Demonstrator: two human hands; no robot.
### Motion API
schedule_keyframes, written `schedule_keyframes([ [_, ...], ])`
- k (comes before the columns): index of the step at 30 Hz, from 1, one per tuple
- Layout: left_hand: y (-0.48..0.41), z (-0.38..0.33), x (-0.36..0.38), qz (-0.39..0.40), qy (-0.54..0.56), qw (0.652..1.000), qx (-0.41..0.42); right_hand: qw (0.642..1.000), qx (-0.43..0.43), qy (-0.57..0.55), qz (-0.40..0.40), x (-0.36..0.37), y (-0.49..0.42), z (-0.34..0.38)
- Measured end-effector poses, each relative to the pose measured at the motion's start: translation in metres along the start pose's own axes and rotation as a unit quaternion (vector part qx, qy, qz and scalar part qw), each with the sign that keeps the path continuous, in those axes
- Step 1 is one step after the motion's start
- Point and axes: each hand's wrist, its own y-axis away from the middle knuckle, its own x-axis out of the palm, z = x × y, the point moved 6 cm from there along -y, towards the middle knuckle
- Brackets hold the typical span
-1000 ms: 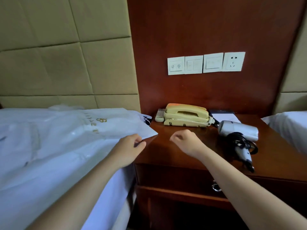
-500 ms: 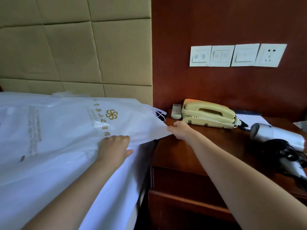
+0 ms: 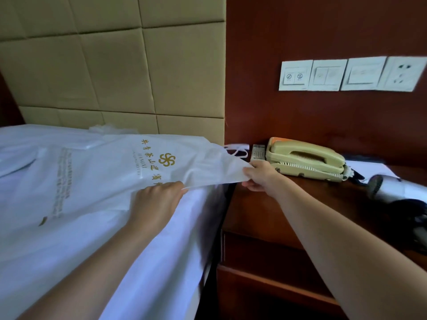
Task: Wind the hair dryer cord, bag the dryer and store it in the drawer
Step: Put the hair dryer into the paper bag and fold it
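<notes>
A large white bag (image 3: 111, 172) with gold lettering lies flat on the bed. My right hand (image 3: 260, 175) pinches its right corner where it overhangs the nightstand. My left hand (image 3: 154, 200) grips the bag's lower edge, fingers curled under the lifted layer. The silver hair dryer (image 3: 392, 188) lies at the right edge of the dark wooden nightstand (image 3: 265, 215), its black cord (image 3: 413, 218) bunched beside the handle. Both hands are well apart from the dryer. The nightstand drawer front (image 3: 265, 255) sits below the top, shut.
A beige telephone (image 3: 305, 161) and a small remote (image 3: 257, 152) stand at the back of the nightstand, with white paper (image 3: 369, 168) behind the dryer. Wall switches and a socket (image 3: 402, 73) are above. White bedding (image 3: 150, 262) hangs down the bed's side.
The view has swung left toward the bed. My right hand moved from mid-nightstand to the bag's corner and closed on it. My left hand slid along the bag's edge and took hold.
</notes>
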Motion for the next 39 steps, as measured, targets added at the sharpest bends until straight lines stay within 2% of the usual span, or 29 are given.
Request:
schedule_keyframes([
  [6, -0.017, -0.013, -0.041, -0.069, 0.077, 0.995, 0.007, 0.972, -0.215, -0.053, -0.077, -0.057, 0.053, 0.06],
  [11, -0.058, -0.05, -0.081, -0.123, 0.1, 0.985, 0.062, 0.928, -0.323, -0.092, -0.164, -0.127, 0.112, 0.097],
  [16, -0.087, -0.109, -0.114, -0.165, 0.079, 0.975, 0.128, 0.897, -0.365, -0.083, -0.236, -0.197, 0.18, 0.101],
  [18, -0.089, -0.137, -0.119, -0.159, 0.077, 0.974, 0.145, 0.894, -0.357, -0.091, -0.256, -0.218, 0.201, 0.086],
  [20, -0.087, -0.162, -0.112, -0.13, 0.069, 0.977, 0.151, 0.909, -0.315, -0.099, -0.254, -0.232, 0.213, 0.061],
  [23, -0.081, -0.186, -0.088, -0.008, 0.077, 0.993, 0.086, 0.948, -0.202, -0.15, -0.194, -0.238, 0.215, 0.013],
  [25, -0.07, -0.197, -0.071, 0.088, 0.084, 0.992, 0.036, 0.963, -0.119, -0.188, -0.151, -0.233, 0.218, -0.019],
  [27, -0.051, -0.21, -0.056, 0.172, 0.129, 0.976, 0.033, 0.971, -0.063, -0.199, -0.113, -0.225, 0.224, -0.045],
  [30, -0.021, -0.233, -0.039, 0.278, 0.258, 0.925, 0.027, 0.983, -0.024, -0.172, -0.057, -0.21, 0.23, -0.073],
  [31, -0.014, -0.242, -0.038, 0.28, 0.321, 0.905, 0.004, 0.986, -0.016, -0.157, -0.046, -0.206, 0.23, -0.08],
  [34, -0.001, -0.267, -0.049, 0.216, 0.474, 0.852, -0.054, 0.992, 0.004, -0.123, -0.018, -0.191, 0.226, -0.097],
  [36, 0.006, -0.284, -0.049, 0.219, 0.501, 0.836, -0.045, 0.992, 0.011, -0.128, -0.012, -0.184, 0.222, -0.105],
  [39, 0.01, -0.302, -0.039, 0.261, 0.477, 0.839, -0.004, 0.977, -0.05, -0.202, -0.056, -0.186, 0.216, -0.107],
])
